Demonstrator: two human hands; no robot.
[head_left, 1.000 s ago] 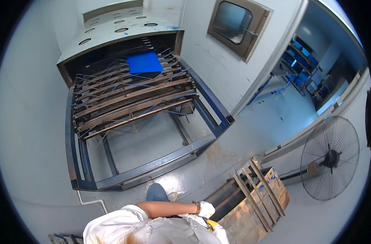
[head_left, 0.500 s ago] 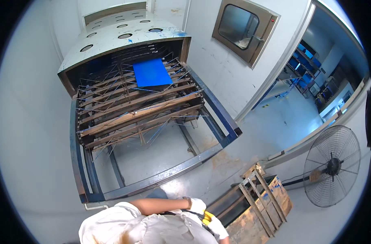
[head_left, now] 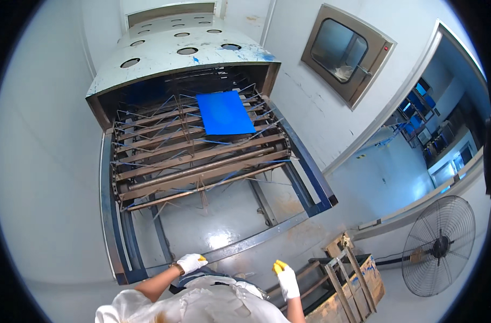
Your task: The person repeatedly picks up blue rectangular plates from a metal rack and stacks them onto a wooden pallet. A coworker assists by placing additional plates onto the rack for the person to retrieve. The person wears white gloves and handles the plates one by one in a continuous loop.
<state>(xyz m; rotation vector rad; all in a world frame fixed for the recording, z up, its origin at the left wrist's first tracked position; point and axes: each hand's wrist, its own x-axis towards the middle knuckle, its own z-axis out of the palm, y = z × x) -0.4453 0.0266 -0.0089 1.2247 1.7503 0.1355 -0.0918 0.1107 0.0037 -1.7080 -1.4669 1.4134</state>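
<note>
While the left hand (head_left: 192,263) and right hand (head_left: 287,281) stand apart, seemingly unladen, finger spread too small to tell, the blue sheet (head_left: 225,112) already lies on the slats (head_left: 194,157) near the hood (head_left: 165,51), untouched as yet.

The left grip (head_left: 191,263) and right grip (head_left: 287,281) have parted; the blue sheet (head_left: 225,113) has advanced outward.

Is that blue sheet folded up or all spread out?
Spread out: the blue sheet shows one broad, unbroken face and four corners, with no fold visible.
</note>
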